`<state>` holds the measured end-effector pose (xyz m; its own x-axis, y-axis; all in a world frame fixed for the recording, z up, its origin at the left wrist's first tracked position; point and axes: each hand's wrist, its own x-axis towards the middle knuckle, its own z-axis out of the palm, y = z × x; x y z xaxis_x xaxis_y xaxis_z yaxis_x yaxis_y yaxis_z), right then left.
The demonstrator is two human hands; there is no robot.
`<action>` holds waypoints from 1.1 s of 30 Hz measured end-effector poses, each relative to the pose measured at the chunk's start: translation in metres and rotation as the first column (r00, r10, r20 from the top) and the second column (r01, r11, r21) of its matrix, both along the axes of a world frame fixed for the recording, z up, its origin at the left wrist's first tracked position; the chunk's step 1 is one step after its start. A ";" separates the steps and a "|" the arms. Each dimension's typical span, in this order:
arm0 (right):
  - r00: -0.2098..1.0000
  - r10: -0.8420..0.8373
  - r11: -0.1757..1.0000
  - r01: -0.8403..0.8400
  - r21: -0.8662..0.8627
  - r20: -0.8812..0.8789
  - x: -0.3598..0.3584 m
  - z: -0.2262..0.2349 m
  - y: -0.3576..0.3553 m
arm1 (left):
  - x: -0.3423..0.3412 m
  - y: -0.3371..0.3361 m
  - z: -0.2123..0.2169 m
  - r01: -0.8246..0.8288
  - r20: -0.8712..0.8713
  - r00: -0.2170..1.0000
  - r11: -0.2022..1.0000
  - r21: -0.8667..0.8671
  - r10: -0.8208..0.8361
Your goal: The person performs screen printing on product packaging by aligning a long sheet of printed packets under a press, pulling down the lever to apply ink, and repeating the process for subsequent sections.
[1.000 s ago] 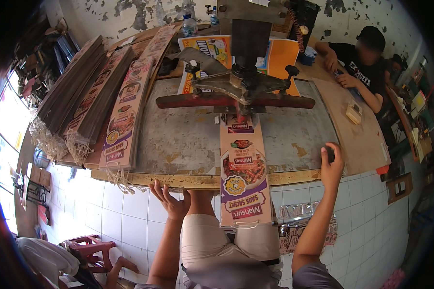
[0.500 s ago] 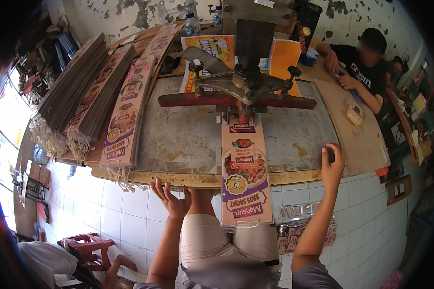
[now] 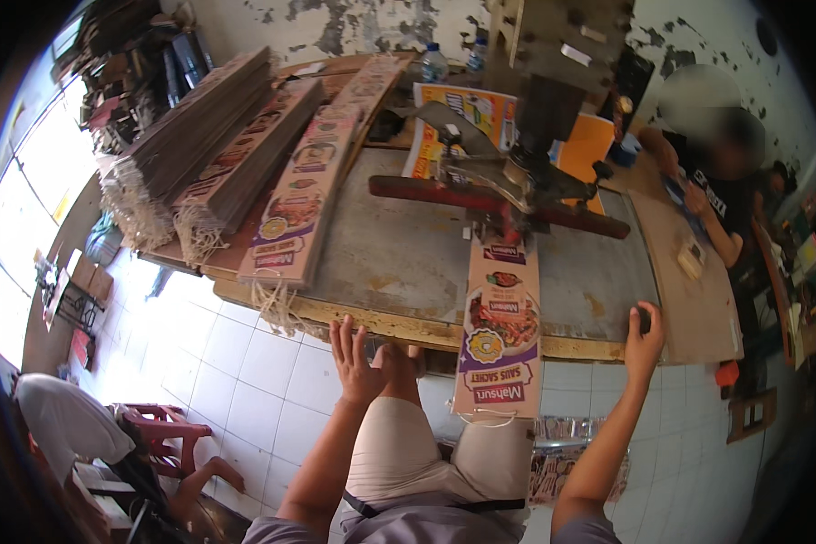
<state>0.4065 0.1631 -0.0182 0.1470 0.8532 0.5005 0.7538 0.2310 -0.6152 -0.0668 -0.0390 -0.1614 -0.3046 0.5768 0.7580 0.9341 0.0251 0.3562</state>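
Note:
My left hand (image 3: 359, 370) is at the table's near edge, fingers spread and holding nothing; whether the fingertips touch the edge I cannot tell. Over the near right edge, my right hand (image 3: 645, 344) has thumb and fingers curled round a small dark object (image 3: 642, 319), whose kind is not clear. Between the hands, a long printed hanger strip (image 3: 501, 344) in pink and purple overhangs the edge, a thin cord at its near end. Its far end lies under the red crossbar (image 3: 426, 189) of a press (image 3: 553, 109).
Stacked matching strips (image 3: 290, 204) with dangling cords lie on the left, beside further bundles (image 3: 190, 136). A grey metal plate (image 3: 390, 263) covers the tabletop's middle. A person (image 3: 725, 199) sits at the far right. A red stool (image 3: 168, 431) and packets (image 3: 562, 462) are below.
The view has turned left, so the table and press appear shifted right and tilted. My left hand's fingers look more upright. The right hand still holds the dark object; the strip remains under the press.

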 end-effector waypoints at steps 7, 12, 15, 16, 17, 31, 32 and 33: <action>1.000 0.000 0.999 -0.001 0.053 0.031 0.007 -0.012 0.006 | -0.002 -0.006 0.013 0.023 0.040 0.999 1.000 0.006 -0.024; 1.000 -0.011 1.000 0.010 0.028 0.027 0.009 -0.018 0.006 | -0.001 -0.009 0.017 0.032 0.035 0.999 0.999 0.013 -0.033; 0.999 -0.018 0.999 0.016 0.040 0.047 0.012 -0.020 0.006 | 0.000 -0.011 0.020 0.033 0.034 0.999 0.999 0.014 -0.034; 0.998 -0.021 0.999 0.019 0.045 0.056 0.011 -0.020 0.006 | 0.000 -0.011 0.020 0.036 0.033 0.999 0.999 0.016 -0.037; 0.998 -0.028 0.999 0.027 0.035 0.051 0.012 -0.019 0.006 | 0.000 -0.010 0.021 0.039 0.032 0.999 0.999 0.018 -0.040; 0.998 -0.040 0.998 0.037 0.047 0.045 0.008 -0.017 -0.003 | -0.001 -0.008 0.014 0.049 0.027 0.998 0.998 0.050 -0.050; 0.998 -0.038 0.998 0.035 0.057 0.056 0.009 -0.019 -0.002 | -0.001 -0.008 0.014 0.050 0.028 0.998 0.998 0.048 -0.051; 0.997 -0.039 0.997 0.034 0.068 0.067 0.011 -0.020 -0.001 | -0.002 -0.008 0.014 0.051 0.025 0.998 0.997 0.052 -0.053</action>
